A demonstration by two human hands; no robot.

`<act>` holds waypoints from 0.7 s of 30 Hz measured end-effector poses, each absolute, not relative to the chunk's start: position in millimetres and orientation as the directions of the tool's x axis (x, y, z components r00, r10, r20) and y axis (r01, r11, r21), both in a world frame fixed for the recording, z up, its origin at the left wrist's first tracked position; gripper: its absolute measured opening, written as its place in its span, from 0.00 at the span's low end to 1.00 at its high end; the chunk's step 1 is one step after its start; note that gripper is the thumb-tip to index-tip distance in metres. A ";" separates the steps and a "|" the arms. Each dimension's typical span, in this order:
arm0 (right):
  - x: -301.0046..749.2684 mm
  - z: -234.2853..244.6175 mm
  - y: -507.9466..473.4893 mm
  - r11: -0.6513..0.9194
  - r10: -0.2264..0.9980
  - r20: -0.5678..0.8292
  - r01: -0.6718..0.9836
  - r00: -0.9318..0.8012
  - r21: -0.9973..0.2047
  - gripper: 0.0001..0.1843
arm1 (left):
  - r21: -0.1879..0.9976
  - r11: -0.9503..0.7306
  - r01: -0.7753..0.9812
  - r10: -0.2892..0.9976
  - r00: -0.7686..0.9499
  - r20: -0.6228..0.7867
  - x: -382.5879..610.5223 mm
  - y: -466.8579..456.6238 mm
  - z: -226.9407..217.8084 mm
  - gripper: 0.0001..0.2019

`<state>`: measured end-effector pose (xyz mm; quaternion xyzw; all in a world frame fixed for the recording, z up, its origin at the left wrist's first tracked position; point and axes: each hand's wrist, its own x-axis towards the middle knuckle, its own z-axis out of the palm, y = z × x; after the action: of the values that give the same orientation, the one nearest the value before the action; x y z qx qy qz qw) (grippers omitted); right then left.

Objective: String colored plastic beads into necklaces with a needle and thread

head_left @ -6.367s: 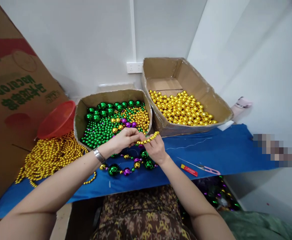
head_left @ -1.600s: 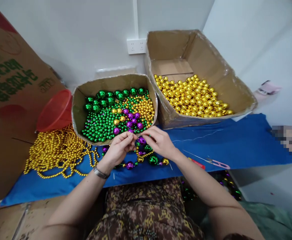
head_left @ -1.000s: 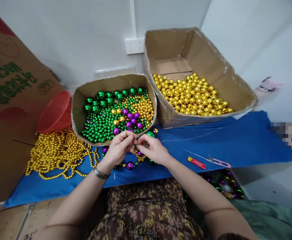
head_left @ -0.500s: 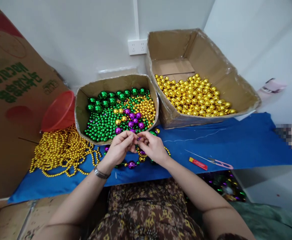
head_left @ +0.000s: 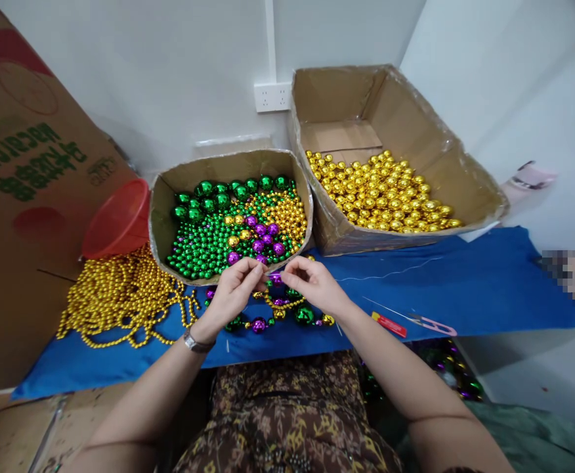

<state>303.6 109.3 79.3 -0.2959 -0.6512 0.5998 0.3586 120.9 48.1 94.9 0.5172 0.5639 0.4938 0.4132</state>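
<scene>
Bead strand (head_left: 276,279) runs between left hand (head_left: 232,295) and right hand (head_left: 318,286), each pinched closed on it.

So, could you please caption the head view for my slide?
Left hand and right hand pinch a bead strand above the blue cloth, before a mixed-bead box and a gold-bead box.

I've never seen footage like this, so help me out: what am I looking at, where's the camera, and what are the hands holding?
There is no machine: a person works bare-handed, and the camera sits on their head, looking down. The left hand and the right hand pinch a bead strand of green, purple and gold beads that trails on the blue cloth. Behind stand a small box of mixed beads and a large box of gold balls. Left lie gold bead strings by a red bowl; right, pink snips.
</scene>
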 end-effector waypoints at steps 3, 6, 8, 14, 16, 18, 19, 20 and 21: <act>306.3 77.5 108.5 -0.194 0.845 0.052 -0.395 -0.533 -0.898 0.14 | 0.933 -0.029 0.360 0.973 -0.204 0.109 116.9 47.1 92.5 0.12; 308.0 74.1 108.5 -0.416 0.839 -0.017 -0.620 -0.544 -0.665 0.16 | 0.998 0.060 -0.015 0.985 -0.162 -0.062 119.5 47.5 86.8 0.13; 308.8 72.6 108.8 -0.469 0.835 -0.041 -0.669 -0.549 -0.577 0.17 | 0.925 0.107 -0.363 0.986 -0.080 -0.146 125.1 48.8 84.2 0.14; 316.1 74.3 108.3 -0.428 0.855 -0.018 -0.685 -0.519 -0.589 0.16 | 0.747 0.125 -0.653 0.990 0.037 -0.133 134.3 51.8 83.6 0.13; 319.1 70.8 106.5 -0.378 0.866 -0.011 -0.639 -0.500 -0.670 0.17 | 0.783 0.116 -0.611 0.992 0.026 -0.126 131.8 50.2 78.1 0.14; 321.1 63.8 103.9 -0.347 0.864 -0.017 -0.570 -0.504 -0.745 0.18 | 0.816 0.125 -0.565 0.989 0.009 -0.145 128.8 46.9 69.2 0.16; 321.9 59.8 102.6 -0.336 0.861 -0.022 -0.536 -0.508 -0.774 0.19 | 0.826 0.132 -0.548 0.987 -0.001 -0.158 127.5 45.0 64.5 0.16; 322.6 56.4 101.5 -0.324 0.859 -0.025 -0.505 -0.511 -0.800 0.19 | 0.835 0.136 -0.533 0.986 -0.013 -0.169 126.6 43.0 60.6 0.16; 323.5 54.2 100.7 -0.302 0.860 -0.022 -0.475 -0.509 -0.827 0.19 | 0.845 0.131 -0.518 0.985 -0.029 -0.170 126.0 41.2 58.1 0.16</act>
<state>323.5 100.7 54.2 -0.2402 -0.4014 0.7704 0.4332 126.0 41.2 58.1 0.2887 0.4040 0.5926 0.6343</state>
